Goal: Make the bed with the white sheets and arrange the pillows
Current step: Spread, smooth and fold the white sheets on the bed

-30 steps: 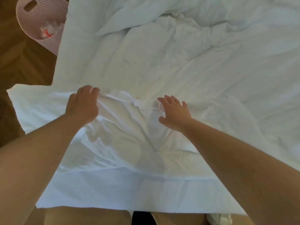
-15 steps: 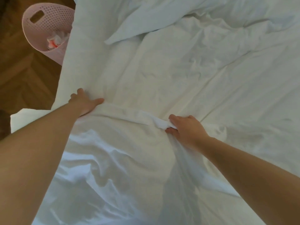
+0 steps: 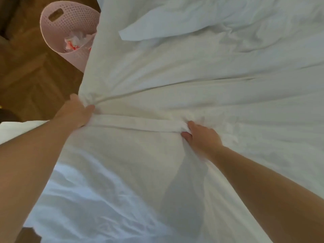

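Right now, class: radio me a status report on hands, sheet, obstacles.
Left hand grips bunched white fabric sheet. Right hand pinches its folded hem. Pink perforated plastic basket on wooden floor, apart from hands.

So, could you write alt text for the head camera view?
The left hand and right hand grip a folded band of white sheet on a bed. A pink basket stands on the wooden floor beside it.

Our L hand (image 3: 77, 112) & R hand (image 3: 201, 135) went from flat to gripping sheet (image 3: 140, 124) fold, now taut btwn them.
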